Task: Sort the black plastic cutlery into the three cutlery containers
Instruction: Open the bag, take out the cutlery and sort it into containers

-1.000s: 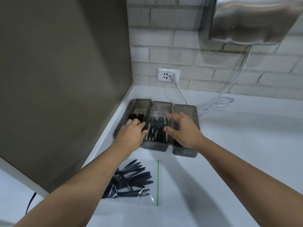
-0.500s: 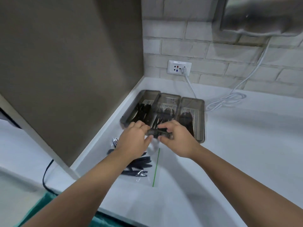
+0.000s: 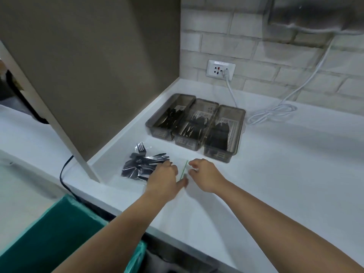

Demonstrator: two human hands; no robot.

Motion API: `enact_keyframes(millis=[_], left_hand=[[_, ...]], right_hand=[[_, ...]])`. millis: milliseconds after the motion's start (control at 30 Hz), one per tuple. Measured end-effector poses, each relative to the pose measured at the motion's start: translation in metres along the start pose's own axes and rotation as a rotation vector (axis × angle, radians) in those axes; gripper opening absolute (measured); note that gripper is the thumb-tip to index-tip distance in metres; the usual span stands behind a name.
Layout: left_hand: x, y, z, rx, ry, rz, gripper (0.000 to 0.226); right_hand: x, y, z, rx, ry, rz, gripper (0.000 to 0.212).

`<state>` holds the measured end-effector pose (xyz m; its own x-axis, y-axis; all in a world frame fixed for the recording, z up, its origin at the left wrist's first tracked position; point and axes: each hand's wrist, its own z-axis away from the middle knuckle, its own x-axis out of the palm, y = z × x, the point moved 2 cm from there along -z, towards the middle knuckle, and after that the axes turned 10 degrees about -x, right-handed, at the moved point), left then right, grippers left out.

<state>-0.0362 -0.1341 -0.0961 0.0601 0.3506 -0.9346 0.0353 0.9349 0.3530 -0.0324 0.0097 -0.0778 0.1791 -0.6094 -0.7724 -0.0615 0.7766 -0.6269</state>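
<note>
Reaching at the worktop's left edge, the left hand lay flat-fingered on the clear bag of cutlery; the right hand pinched its green-striped mouth. Tugging carelessly could spill pieces short of the three containers.

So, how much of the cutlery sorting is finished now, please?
All three containers already hold black cutlery. Both hands are at the clear bag's green-striped mouth: the left hand rests on it, the right hand beside it. A pile of forks and other pieces in the bag is left to sort.
</note>
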Motion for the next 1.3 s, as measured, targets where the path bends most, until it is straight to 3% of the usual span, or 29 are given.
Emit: enact_keyframes(millis=[133,233,367,467,633,733,933,1300], left_hand=[[-0.009,0.004,0.006,0.047,0.051,-0.145,0.038],[-0.014,0.005,0.014,0.075,0.098,-0.151,0.031],[-0.021,0.003,0.019,0.024,0.031,0.251,0.024],[-0.026,0.003,0.022,-0.048,-0.032,0.496,0.016],[-0.025,-0.003,0.015,-0.141,-0.173,0.753,0.006],[-0.028,-0.003,0.012,-0.180,-0.230,0.834,0.013],[-0.035,-0.005,0.006,-0.261,-0.404,1.088,0.029],[-0.041,-0.007,0.011,-0.311,-0.446,1.237,0.016]], right_hand=[[0.008,0.000,0.005,0.057,0.029,-0.047,0.020],[0.010,0.000,0.009,0.147,0.073,-0.134,0.029],[0.010,-0.009,0.011,0.307,0.145,-0.525,0.043],[0.005,-0.021,0.013,0.350,0.216,-0.779,0.025],[0.006,-0.027,0.021,0.340,0.303,-0.802,0.008],[0.008,-0.029,0.025,0.340,0.324,-0.823,0.019],[0.008,-0.033,0.029,0.341,0.393,-0.977,0.009],[0.011,-0.048,0.037,0.324,0.501,-1.088,0.007]])
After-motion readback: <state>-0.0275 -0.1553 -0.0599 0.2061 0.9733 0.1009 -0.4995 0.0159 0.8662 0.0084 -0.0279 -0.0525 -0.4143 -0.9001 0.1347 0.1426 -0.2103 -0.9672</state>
